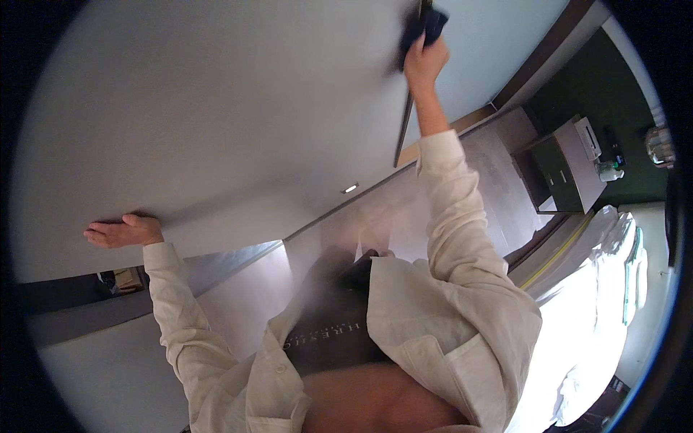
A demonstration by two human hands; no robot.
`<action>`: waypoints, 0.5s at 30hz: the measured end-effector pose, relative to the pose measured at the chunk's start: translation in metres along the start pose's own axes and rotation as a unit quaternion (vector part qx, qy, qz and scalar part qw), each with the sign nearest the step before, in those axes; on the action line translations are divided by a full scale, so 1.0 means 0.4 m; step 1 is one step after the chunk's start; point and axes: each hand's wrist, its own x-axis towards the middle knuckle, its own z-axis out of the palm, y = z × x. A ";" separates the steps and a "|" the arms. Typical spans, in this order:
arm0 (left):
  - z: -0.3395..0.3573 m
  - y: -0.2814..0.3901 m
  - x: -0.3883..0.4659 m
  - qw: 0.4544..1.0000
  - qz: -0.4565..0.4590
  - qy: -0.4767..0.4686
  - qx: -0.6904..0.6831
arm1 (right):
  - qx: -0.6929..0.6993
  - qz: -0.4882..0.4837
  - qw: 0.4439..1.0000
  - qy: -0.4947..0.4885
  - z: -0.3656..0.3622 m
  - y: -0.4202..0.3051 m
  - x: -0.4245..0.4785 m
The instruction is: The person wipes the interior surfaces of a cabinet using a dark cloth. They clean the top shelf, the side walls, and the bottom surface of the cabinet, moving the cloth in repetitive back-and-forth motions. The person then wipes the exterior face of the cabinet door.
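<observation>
A large pale wardrobe-type door panel (227,108) stands before me. My left hand (123,231) is at its left side, fingers stretched out and nothing held; it seems to rest on the panel. High on the right, my right hand (426,59) grips a dark cloth (433,24) against the dark edge strip (405,127) of the panel. The cloth covers part of that strip. Beyond the strip lies another pale surface (476,59). Low on the panel is a small bright metal fitting (350,188).
Below the left hand, a dark recess holds a box-like item (128,280). Tiled floor (400,216) runs along the panel's foot. To the right are a bedside cabinet (574,162) with a bottle (610,173) on top, and a bed with white bedding (579,319).
</observation>
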 end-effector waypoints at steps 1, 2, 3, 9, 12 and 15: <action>0.003 0.008 0.005 1.000 0.005 0.007 -0.005 | -0.023 0.034 0.999 -0.014 -0.013 0.045 -0.076; 0.003 0.012 0.011 1.000 0.013 0.013 -0.008 | -0.054 0.073 0.996 -0.027 -0.022 0.089 -0.151; 0.000 0.015 0.015 1.000 0.013 0.005 -0.005 | -0.051 0.129 0.989 -0.048 -0.033 0.125 -0.218; 0.005 -0.011 -0.005 1.000 -0.004 -0.009 0.027 | -0.022 0.273 0.960 -0.057 -0.040 0.291 -0.469; 0.003 -0.016 0.000 0.999 0.001 -0.005 0.035 | 0.032 0.160 0.983 0.086 0.033 0.227 -0.420; 0.009 -0.017 -0.009 0.999 -0.016 -0.012 0.036 | 0.219 0.190 0.945 0.151 0.108 0.036 -0.348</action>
